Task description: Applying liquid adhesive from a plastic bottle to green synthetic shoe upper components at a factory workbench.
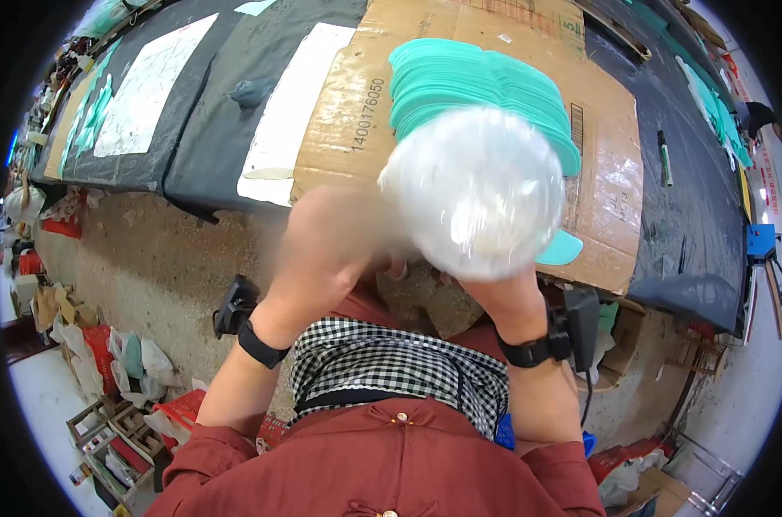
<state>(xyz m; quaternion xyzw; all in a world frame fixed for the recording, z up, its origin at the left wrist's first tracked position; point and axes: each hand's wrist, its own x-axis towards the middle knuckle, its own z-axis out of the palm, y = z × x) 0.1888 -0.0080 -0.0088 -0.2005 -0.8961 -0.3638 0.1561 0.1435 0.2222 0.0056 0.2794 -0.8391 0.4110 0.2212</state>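
Note:
A shiny white, translucent round plastic thing point(477, 194), like a ball or roll, hangs in front of me over the table's near edge; motion blurs it. My right hand point(505, 293) is right behind and below it, seemingly gripping it, the fingers hidden. To its left my left hand point(326, 246) is raised near its edge, with fingers smeared by motion. Beyond lies a long row of thin teal foam-like sheets point(486, 82), stacked on a flattened cardboard sheet point(611, 177). One loose teal piece point(561, 248) shows near the cardboard's front edge.
The table has a black cover point(223, 129). Left on it are white paper sheets point(296, 103) and a dark lump point(251, 92); right, a marker pen point(664, 158) and more teal pieces point(714, 108). Bags point(137, 358) and a wooden rack point(115, 448) stand on the floor at left.

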